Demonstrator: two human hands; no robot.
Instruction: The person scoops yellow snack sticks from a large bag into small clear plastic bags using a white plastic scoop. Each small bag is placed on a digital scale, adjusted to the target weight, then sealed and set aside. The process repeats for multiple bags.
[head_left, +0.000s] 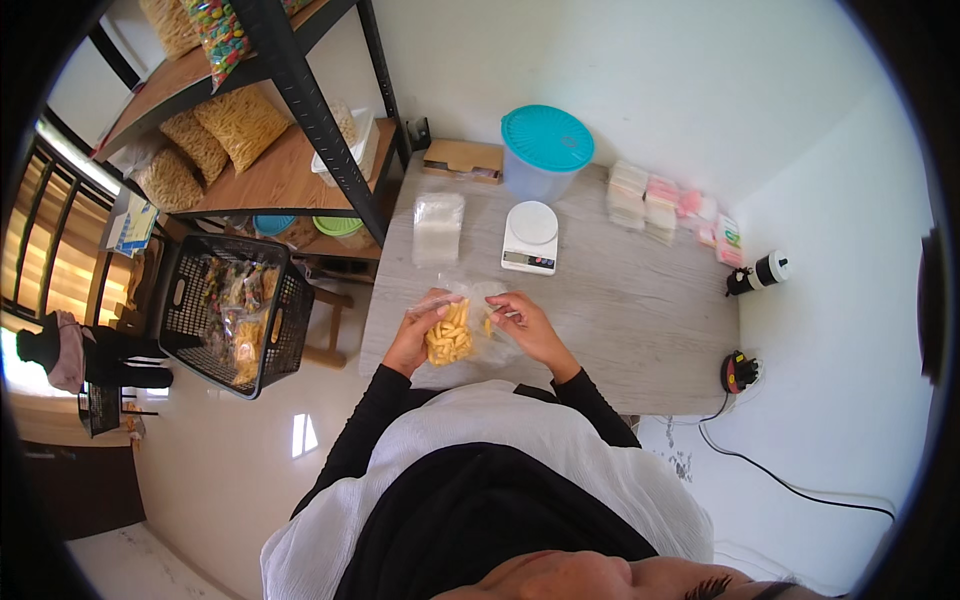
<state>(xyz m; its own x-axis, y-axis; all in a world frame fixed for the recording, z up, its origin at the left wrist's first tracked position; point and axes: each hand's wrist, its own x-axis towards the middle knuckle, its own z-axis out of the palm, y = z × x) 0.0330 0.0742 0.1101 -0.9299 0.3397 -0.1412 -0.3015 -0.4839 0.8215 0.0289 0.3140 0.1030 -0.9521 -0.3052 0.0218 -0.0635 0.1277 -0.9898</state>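
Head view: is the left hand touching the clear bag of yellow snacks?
Touching. The head view shows the left hand holding the clear bag of yellow snacks, its thumb pressed against the bag's left side.

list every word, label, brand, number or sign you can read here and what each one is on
Nothing legible; these are the spots with possible print:
White scale, display and markings: too small to read.
Pink packet with green: too blurred.
Blue-and-yellow sheet: too small.
Bag of yellow pieces: no readable text.
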